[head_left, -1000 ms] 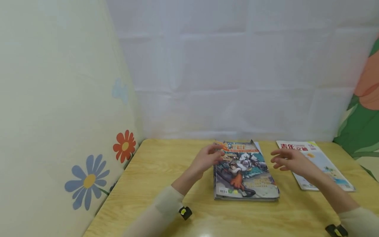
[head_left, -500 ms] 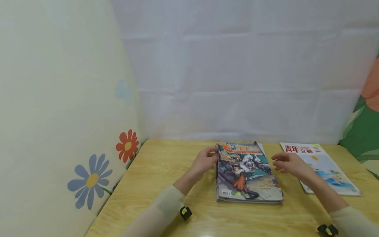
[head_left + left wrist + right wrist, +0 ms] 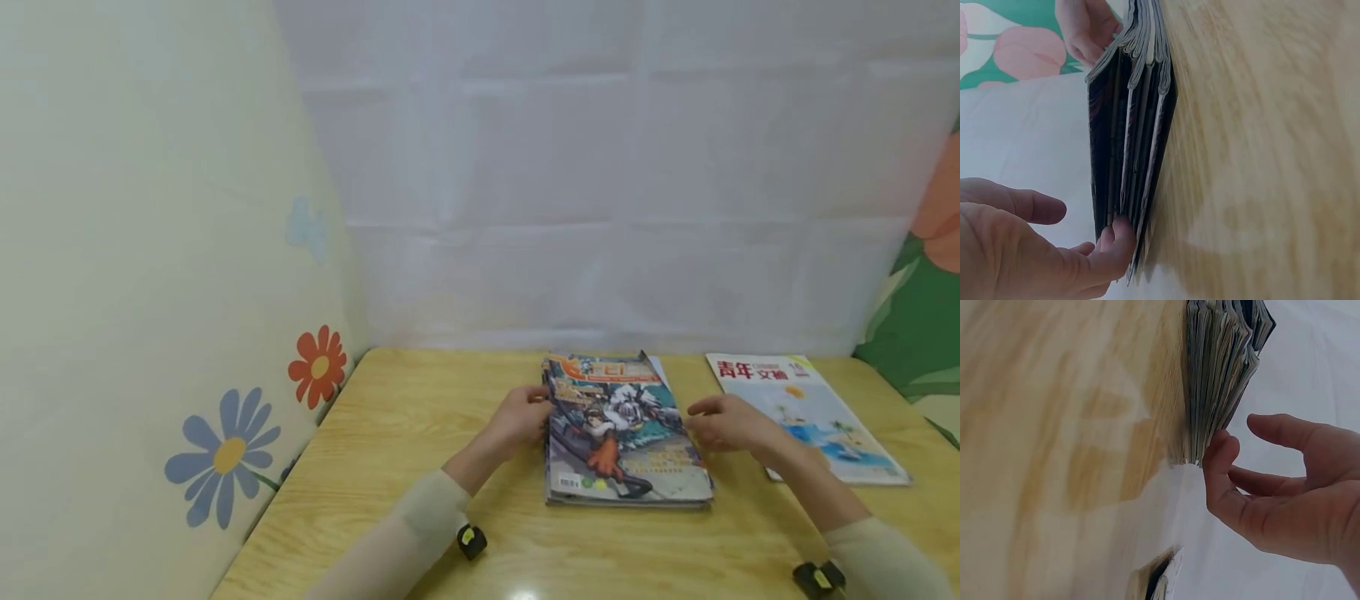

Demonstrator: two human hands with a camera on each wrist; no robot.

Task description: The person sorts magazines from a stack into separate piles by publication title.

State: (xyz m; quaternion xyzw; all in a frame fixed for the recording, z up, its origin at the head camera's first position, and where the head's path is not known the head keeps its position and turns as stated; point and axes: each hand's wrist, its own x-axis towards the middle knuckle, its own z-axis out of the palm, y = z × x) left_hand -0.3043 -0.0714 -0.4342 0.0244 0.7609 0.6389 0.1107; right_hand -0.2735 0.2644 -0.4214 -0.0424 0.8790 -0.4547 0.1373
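A stack of several magazines (image 3: 626,433), its top cover showing a comic figure in orange, lies on the wooden table. My left hand (image 3: 519,418) is at the stack's left side; in the left wrist view its fingertips (image 3: 1124,234) touch the spines, while the thumb stands apart from them. On the other side is my right hand (image 3: 726,423), its fingertips (image 3: 1222,447) right at the page edges and its thumb held away. The fingers of both hands are loosely bent. The spines (image 3: 1129,144) look slightly uneven in the left wrist view.
A single magazine (image 3: 813,425) with a beach cover lies to the right, partly behind my right forearm. The wooden table (image 3: 420,400) meets a white cloth backdrop (image 3: 480,167) at its far edge. A flowered wall (image 3: 247,450) borders it on the left.
My left hand has come down from over the stack's top left corner to its left side. My right hand has moved lower and closer to the right side. The stack stays in place.
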